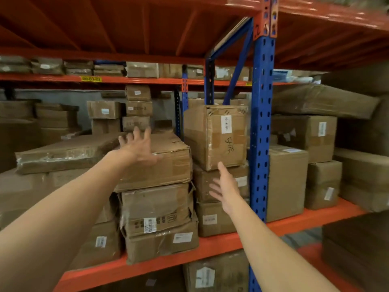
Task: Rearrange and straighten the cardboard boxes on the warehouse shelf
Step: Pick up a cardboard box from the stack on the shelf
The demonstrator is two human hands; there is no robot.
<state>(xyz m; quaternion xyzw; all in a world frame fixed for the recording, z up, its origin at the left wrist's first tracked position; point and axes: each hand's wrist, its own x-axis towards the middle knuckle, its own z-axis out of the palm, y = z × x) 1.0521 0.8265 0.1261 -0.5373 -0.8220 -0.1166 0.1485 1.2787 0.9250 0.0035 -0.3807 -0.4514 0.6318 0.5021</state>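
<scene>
Cardboard, dented and heavily taped, is what I am reaching for, and neither grip has closed on any of it. My left hand (137, 147) is spread wide, fingers fanned, over the top of the flat box (155, 165) that caps the middle stack; whether the palm touches the lid I cannot tell. My right hand (225, 187) is also open, palm turned inward, in front of the lower boxes just beside the blue upright (262, 127), holding nothing.

Outward from there: the flat box sits skewed on a crushed box (156, 207) whose front panel bulges and has split at the corners. To its right stands the tall box (216, 137) with handwriting and a white label, turned slightly off square and overhanging the box beneath it. All rest on the orange shelf (212, 242).

My guess is the flat box is moderately heavy and its walls soft, so squeezing the faces would only buckle them. I would take it at opposite corners or low along the side edges, where the board is doubled, and slide rather than lift. The glossy tape looks slippery; bare card should grip better. The tall box looks stiffer, but top-heavy where it sits, so I would hold it low on both sides and rotate it back.
</scene>
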